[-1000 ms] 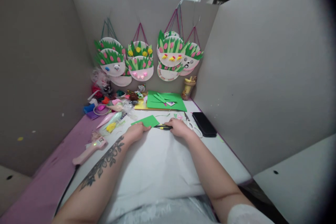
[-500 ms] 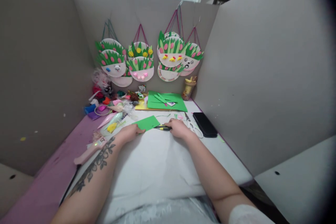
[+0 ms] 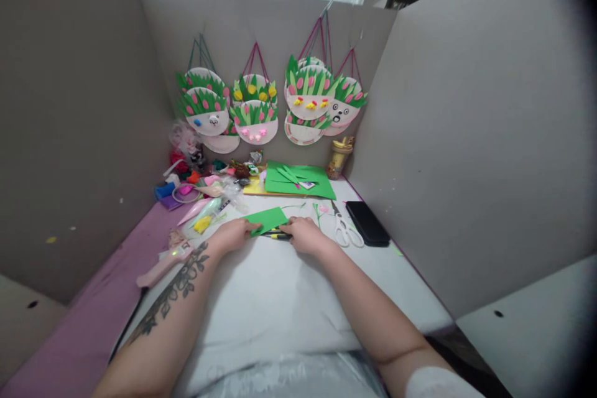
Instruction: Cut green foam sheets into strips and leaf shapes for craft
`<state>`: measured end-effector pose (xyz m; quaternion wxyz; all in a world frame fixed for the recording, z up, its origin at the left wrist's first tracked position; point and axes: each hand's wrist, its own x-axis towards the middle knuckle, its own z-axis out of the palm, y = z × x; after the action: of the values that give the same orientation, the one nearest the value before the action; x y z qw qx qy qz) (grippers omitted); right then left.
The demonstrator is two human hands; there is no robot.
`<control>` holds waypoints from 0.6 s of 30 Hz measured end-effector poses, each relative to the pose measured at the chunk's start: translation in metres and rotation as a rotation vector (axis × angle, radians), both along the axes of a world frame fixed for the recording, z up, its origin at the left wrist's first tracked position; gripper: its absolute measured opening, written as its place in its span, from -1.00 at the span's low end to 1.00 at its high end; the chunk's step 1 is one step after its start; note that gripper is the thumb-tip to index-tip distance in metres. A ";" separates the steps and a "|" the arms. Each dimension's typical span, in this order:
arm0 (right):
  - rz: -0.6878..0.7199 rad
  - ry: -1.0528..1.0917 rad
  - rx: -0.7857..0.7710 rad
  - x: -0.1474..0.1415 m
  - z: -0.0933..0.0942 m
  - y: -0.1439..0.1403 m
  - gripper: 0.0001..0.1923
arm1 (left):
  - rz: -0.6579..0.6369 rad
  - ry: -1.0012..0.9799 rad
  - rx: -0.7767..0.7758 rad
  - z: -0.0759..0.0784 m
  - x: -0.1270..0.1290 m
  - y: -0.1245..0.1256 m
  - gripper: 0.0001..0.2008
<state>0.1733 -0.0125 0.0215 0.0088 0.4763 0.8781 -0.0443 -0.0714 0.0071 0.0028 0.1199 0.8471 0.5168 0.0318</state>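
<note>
The green card [image 3: 267, 219] lies between the table's [image 3: 280, 298] side edges, its left end pinched narrowly by your left hand [image 3: 236, 233]. Your right hand [image 3: 304, 235] meets its right end and the black-yellow tools [image 3: 281, 236]; whether it grips either, I cannot tell. Scissors [image 3: 340, 222] lie toward the right edge.

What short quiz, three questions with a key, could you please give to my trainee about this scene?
1. Which thing does the left hand touch?
a) the cup
b) the small green paper
c) the hanging plates

2. True or false: the scissors lie between the right hand and the flat black object.

3. Fill in: the tools by the right hand are black and ____.

Key: 1 b; 2 true; 3 yellow.
</note>
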 end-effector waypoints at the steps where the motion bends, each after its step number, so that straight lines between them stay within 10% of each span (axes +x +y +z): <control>1: 0.003 -0.003 0.003 -0.001 0.000 -0.001 -0.49 | 0.010 -0.016 0.000 0.000 0.000 0.000 -0.52; 18: 0.010 -0.001 0.013 -0.016 -0.001 -0.011 -0.50 | -0.151 -0.090 -0.056 0.004 -0.002 0.006 -0.57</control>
<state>0.1578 -0.0235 0.0203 0.0062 0.4721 0.8807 -0.0384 -0.0731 0.0134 0.0065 0.1687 0.8776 0.4463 0.0464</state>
